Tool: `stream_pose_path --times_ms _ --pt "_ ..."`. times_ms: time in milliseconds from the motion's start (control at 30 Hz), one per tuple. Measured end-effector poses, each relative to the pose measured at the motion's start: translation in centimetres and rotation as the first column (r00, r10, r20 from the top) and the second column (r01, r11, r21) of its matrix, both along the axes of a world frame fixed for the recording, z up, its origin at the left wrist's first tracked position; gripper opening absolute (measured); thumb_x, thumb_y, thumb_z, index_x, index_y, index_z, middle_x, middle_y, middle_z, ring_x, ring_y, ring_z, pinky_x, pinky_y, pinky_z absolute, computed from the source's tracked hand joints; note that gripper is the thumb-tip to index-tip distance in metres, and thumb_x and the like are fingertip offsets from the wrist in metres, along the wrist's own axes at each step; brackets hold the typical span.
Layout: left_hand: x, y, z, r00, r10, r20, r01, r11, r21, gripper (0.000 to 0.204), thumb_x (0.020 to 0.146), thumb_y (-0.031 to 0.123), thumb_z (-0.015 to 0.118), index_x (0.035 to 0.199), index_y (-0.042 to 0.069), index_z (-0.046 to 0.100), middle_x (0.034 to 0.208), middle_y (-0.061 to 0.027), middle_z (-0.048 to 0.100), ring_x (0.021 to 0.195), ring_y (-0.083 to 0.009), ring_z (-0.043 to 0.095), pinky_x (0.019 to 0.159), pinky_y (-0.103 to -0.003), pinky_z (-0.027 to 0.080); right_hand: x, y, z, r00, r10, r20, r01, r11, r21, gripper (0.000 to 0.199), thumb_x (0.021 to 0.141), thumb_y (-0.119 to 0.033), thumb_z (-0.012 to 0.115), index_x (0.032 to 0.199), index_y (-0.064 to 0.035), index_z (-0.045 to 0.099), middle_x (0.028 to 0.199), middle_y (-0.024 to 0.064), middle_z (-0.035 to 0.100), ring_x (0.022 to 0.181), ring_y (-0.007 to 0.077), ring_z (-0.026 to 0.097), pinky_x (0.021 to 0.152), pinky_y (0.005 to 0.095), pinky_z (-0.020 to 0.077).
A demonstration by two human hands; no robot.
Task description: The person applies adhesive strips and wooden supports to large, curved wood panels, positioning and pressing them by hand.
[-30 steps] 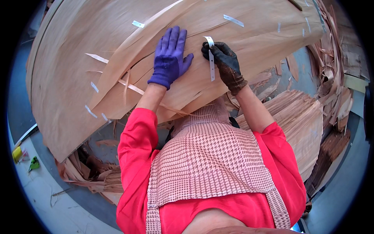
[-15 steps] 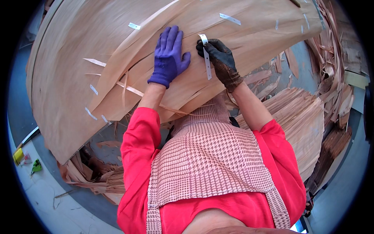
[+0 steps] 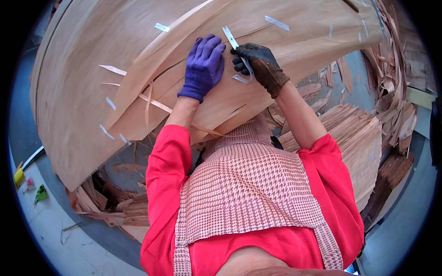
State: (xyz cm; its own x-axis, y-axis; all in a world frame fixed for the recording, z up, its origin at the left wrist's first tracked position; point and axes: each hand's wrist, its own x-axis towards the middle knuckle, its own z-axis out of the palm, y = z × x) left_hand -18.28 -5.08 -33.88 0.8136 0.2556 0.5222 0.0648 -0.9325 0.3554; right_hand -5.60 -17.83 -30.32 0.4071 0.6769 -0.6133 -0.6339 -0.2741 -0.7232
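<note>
Thin wood veneer sheets (image 3: 304, 50) lie spread before me, with dark splits running along the grain. My left hand (image 3: 201, 73), in a purple glove, rests on the veneer with its fingers slightly bent and nothing held. Just right of it, my right hand (image 3: 261, 66), in a dark, brown-stained glove, pinches a strip of white perforated tape (image 3: 231, 37). One end of the tape points away over a split, close to the left fingertips; the other end hangs folded below the right fingers. Another short white tape piece (image 3: 277, 23) sticks to the veneer farther right.
Loose veneer slivers (image 3: 156, 105) lie across the sheet left of my arm. A stack of veneer (image 3: 354, 142) stands at the right, with scrap strips (image 3: 391, 78) heaped beyond it. More scraps (image 3: 133, 209) lie lower left, near a small green object (image 3: 41, 193).
My right hand has turned the tape, so its upper end tilts left and its tail folds. The left hand has shifted slightly right, its fingers more bent. The veneer has moved a little.
</note>
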Motion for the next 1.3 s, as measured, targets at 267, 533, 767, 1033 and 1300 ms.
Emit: stream_pose_path --times_ms 267,533,767,1033,1300 --pt "0.3 -0.5 0.8 0.999 0.028 -0.034 -0.026 0.998 0.051 0.043 0.077 0.008 0.056 0.121 0.008 0.055 0.128 -0.0083 0.052 0.116 -0.0274 0.050 0.100 -0.044 0.037 -0.5 -0.2 -0.1 1.000 0.017 -0.006 -0.017 1.000 -0.020 0.023 0.089 -0.018 0.060 0.097 0.0034 0.063 0.068 0.0076 0.061 0.050 0.0138 0.057 0.048 0.0246 0.0485" --pt "0.4 -0.3 -0.3 0.988 0.066 -0.136 -0.034 0.973 0.226 0.044 0.080 0.012 0.053 0.125 0.010 0.055 0.132 -0.0058 0.051 0.115 -0.0263 0.051 0.100 -0.044 0.038 -2.0 -1.6 1.3 0.999 -0.049 0.024 0.049 0.999 0.003 0.029 0.089 -0.012 0.056 0.114 0.0043 0.057 0.079 0.0107 0.063 0.062 0.0156 0.063 0.052 0.0239 0.0509" --pt "0.4 -0.5 -0.3 0.987 0.068 -0.146 -0.039 0.981 0.193 0.053 0.075 0.007 0.055 0.128 0.013 0.053 0.136 -0.0055 0.048 0.117 -0.0272 0.050 0.101 -0.044 0.036 -3.5 -4.0 1.3 0.983 0.053 0.174 -0.052 0.999 -0.009 0.035 0.088 -0.007 0.053 0.122 -0.0066 0.058 0.077 0.0076 0.061 0.059 0.0138 0.063 0.054 0.0234 0.0518" --pt "0.6 -0.3 1.0 0.996 -0.001 -0.089 0.002 1.000 0.012 0.037 0.076 0.018 0.062 0.112 0.014 0.064 0.126 -0.0081 0.056 0.114 -0.0314 0.050 0.098 -0.045 0.038 -3.1 -3.8 -1.0 0.981 0.011 0.192 0.001 0.998 -0.060 0.028 0.089 -0.007 0.052 0.115 -0.0035 0.061 0.077 0.0052 0.060 0.058 0.0126 0.061 0.051 0.0243 0.0503" --pt "1.3 -1.6 0.2 0.992 0.127 -0.005 -0.126 0.988 0.085 0.033 0.073 0.029 0.069 0.102 0.013 0.066 0.121 -0.0098 0.057 0.110 -0.0323 0.051 0.095 -0.049 0.039 -4.0 -5.0 -0.8 0.973 -0.064 0.220 0.088 0.991 -0.099 0.028 0.086 -0.007 0.061 0.111 0.0039 0.053 0.081 0.0103 0.062 0.058 0.0150 0.062 0.049 0.0232 0.0509"
